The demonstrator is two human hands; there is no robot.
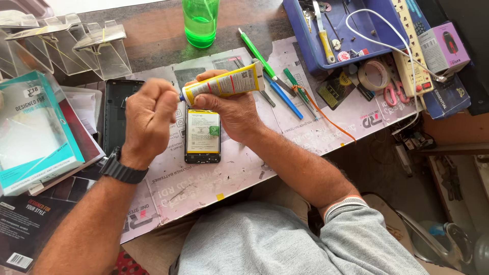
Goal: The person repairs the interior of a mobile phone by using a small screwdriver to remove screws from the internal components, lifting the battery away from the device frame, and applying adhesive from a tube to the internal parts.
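your right hand grips the yellow tube while your clenched left hand hides its cap end above the opened phone.

I see yellow glue tube lying near-horizontal, cap end leftward, just above opened phone; phone flat, back off, battery exposed, directly under tube.

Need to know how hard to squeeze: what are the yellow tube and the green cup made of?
Yellow tube, in the right hand: looks like soft glossy plastic or laminate, flat crimped end. Green cup: see-through plastic, probably rigid.
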